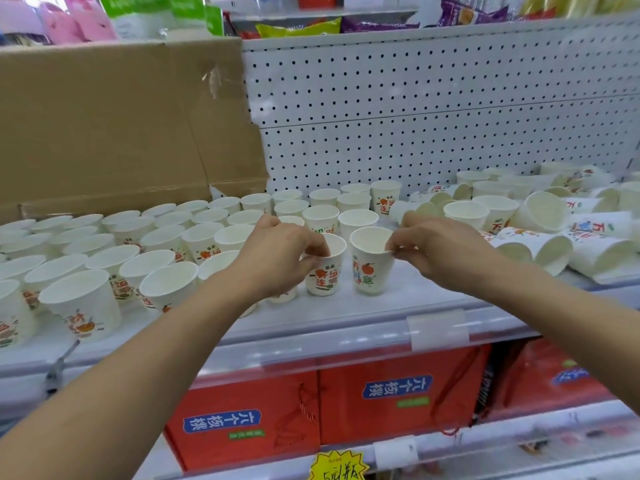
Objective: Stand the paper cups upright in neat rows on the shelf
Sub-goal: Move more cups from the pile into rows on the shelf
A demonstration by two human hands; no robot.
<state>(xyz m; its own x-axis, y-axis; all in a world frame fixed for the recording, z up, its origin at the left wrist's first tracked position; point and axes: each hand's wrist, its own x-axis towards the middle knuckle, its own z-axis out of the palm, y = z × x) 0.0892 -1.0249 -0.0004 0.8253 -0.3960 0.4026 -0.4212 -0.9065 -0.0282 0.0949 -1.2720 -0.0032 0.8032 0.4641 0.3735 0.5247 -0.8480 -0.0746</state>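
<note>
White paper cups printed with orange fruit and red characters cover the white shelf point(398, 303). Upright cups stand in rows point(166, 237) across the left and middle. My left hand point(280, 254) pinches the rim of one upright cup point(323, 275) near the front. Right beside it stands a second upright cup point(372, 265), its right rim pinched by my right hand point(433, 244). Both cups rest on the shelf, a small gap between them. A jumble of cups lying on their sides point(540, 230) fills the right end.
A large cardboard sheet point(114, 126) leans against the white pegboard back panel point(433, 109) on the left. Red gift boxes point(391, 400) fill the shelf below, with a yellow price tag point(337, 467) at the lower rail. Snack bags sit on the shelf above.
</note>
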